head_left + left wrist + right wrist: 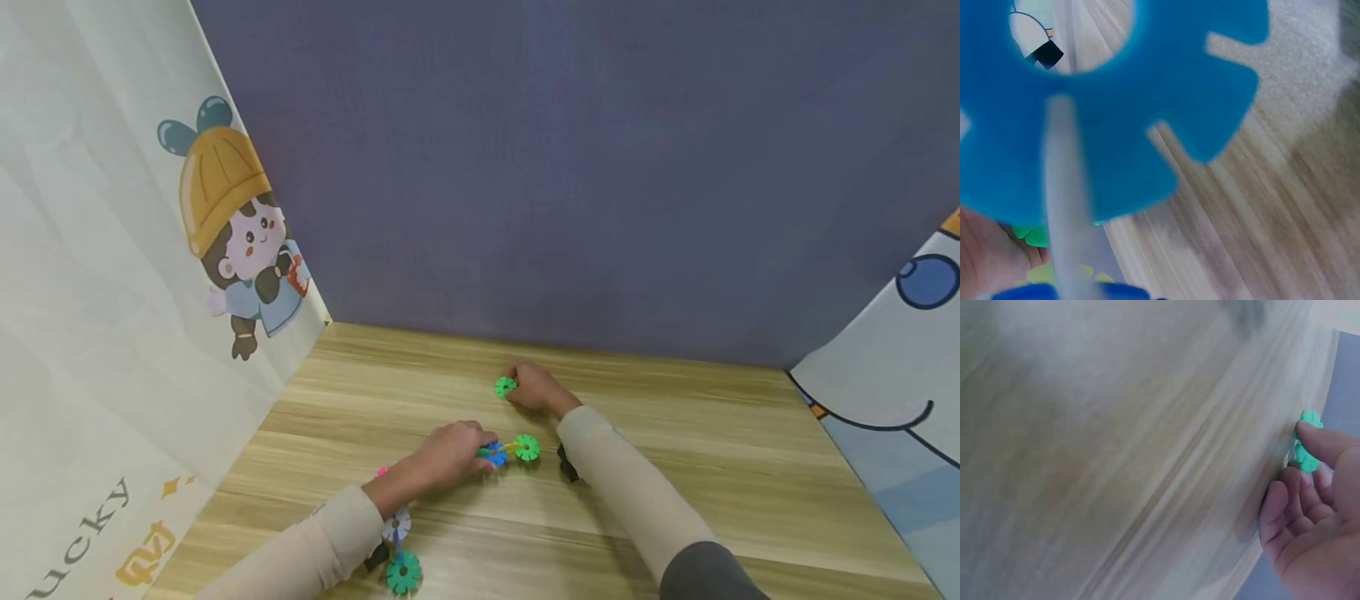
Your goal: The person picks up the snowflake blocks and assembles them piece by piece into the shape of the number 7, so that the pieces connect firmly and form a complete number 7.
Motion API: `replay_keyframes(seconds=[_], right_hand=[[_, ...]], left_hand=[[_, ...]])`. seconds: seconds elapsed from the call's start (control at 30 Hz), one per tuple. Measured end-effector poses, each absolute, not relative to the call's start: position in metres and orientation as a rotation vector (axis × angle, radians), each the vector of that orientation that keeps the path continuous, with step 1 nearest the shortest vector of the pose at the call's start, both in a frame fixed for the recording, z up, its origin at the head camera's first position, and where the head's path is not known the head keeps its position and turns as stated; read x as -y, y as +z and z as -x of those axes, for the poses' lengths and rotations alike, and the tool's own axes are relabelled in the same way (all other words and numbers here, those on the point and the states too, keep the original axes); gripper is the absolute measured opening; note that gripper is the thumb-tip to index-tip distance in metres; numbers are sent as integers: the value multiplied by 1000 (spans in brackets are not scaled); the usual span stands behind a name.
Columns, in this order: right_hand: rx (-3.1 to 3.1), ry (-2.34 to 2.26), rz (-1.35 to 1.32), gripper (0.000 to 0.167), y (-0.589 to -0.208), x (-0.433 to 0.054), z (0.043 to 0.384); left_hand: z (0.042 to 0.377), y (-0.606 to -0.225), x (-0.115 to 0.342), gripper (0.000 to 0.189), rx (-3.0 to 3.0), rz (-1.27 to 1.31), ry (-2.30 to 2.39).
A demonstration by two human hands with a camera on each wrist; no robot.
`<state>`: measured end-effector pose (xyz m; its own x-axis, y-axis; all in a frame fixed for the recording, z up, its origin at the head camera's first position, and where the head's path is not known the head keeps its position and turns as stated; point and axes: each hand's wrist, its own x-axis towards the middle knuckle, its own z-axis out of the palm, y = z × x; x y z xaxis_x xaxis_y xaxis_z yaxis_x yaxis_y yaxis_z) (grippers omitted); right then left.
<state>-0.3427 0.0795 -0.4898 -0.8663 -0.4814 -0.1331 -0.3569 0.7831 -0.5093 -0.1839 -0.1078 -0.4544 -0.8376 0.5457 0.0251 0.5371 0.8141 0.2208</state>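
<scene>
In the head view my left hand (452, 454) grips a chain of slotted plastic snowflake discs near its end. A blue disc (495, 457) shows at the fingertips, joined by a yellow disc (511, 447) to a bright green disc (535, 449). Farther back, my right hand (536, 390) pinches a single green snowflake disc (498, 385) close over the table. The right wrist view has this green disc (1307, 460) between thumb and fingers. A large blue disc (1116, 162) fills much of the left wrist view and hides most of the left hand.
Below the left forearm lie a white disc (390, 528), a blue disc (397, 542) and a teal disc (403, 582); a pink disc (383, 472) peeks out above it. The wooden table (712, 442) meets a dark back panel (562, 208), with printed cloth (90, 250) at the left.
</scene>
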Motion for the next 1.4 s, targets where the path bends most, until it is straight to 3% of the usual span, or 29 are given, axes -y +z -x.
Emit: replay_keyframes(seconds=[0.33, 0.6, 0.73, 0.93, 1.13, 1.4], right_hand=[[-2742, -713, 786, 35, -493, -90, 340], [-2687, -793, 994, 5, -492, -99, 334], [-2650, -835, 1055, 12, -491, -105, 329], [-2621, -857, 1060, 6, -488, -114, 319], [-2586, -895, 1050, 12, -484, -125, 308], [-2543, -934, 1091, 10, -479, -148, 291]], left_hand=[[185, -455, 106, 46, -2938, -846, 342], [186, -452, 107, 46, -2935, -851, 366], [186, -450, 107, 46, -2925, -848, 371], [185, -450, 107, 48, -2910, -835, 373], [186, -450, 107, 47, -2899, -828, 376], [186, -449, 105, 47, -2913, -841, 391]])
